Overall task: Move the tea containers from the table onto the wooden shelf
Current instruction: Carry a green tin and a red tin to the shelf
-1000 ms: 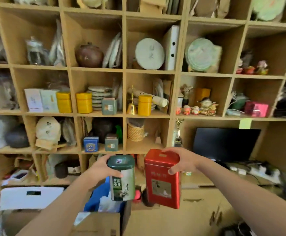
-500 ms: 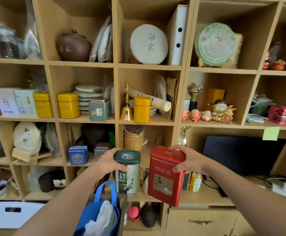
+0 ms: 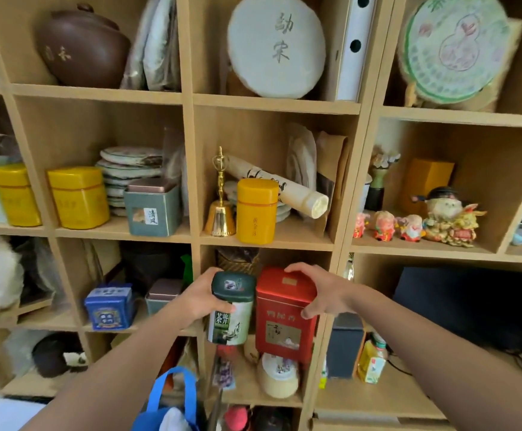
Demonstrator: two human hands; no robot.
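Note:
My left hand (image 3: 199,298) grips a green and white tea tin with a dark green lid (image 3: 230,307) from its left side. My right hand (image 3: 320,290) holds a taller red tea tin (image 3: 284,318) by its top right. The two tins hang side by side, almost touching, in front of the wooden shelf (image 3: 269,241), at the mouth of the cubby that holds a woven basket (image 3: 238,259). Their bottoms hang below that cubby's floor.
The cubby above holds a yellow tin (image 3: 256,209), a brass bell (image 3: 219,213) and a paper roll. To the left sit a blue tin (image 3: 109,306), a grey-green tin (image 3: 152,206) and two yellow tins (image 3: 79,197). A blue bag (image 3: 172,396) hangs below my arms.
The view has closed in on the shelf. Both hands have carried the tins forward and up, and the tins have drawn closer together in front of the basket cubby.

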